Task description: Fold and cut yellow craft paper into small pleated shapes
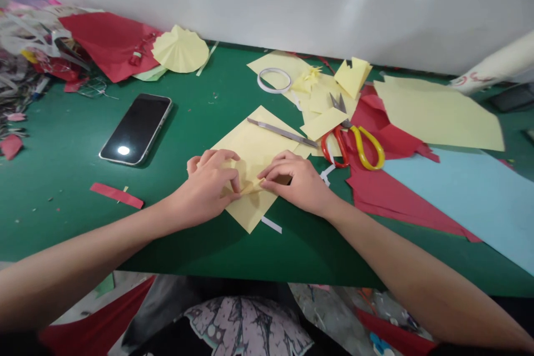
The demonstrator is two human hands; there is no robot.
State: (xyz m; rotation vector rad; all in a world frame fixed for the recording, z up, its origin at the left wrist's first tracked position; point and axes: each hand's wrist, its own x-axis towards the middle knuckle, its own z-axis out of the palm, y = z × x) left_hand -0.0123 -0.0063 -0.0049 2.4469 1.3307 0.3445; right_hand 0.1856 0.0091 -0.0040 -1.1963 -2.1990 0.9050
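Observation:
A pale yellow paper sheet (246, 139) lies turned like a diamond on the green table. Over its middle, my left hand (211, 181) and my right hand (300, 181) pinch the two ends of a small yellow paper piece (252, 186). It looks folded or narrow, and the fingers partly cover it. My left hand's other fingers rest on the sheet. Across the sheet's upper right edge lies a slim metal blade-like tool (283, 132), just beyond my right hand. A short white strip (272, 225) sits by the sheet's near corner.
Scissors (361, 147) with red and yellow handles lie right, on red paper (375, 194). A tape roll (274, 80) and yellow scraps are behind. At left are a phone (137, 128), a red strip (117, 194) and a pleated yellow fan (181, 51). Blue paper (471, 194) covers the right side.

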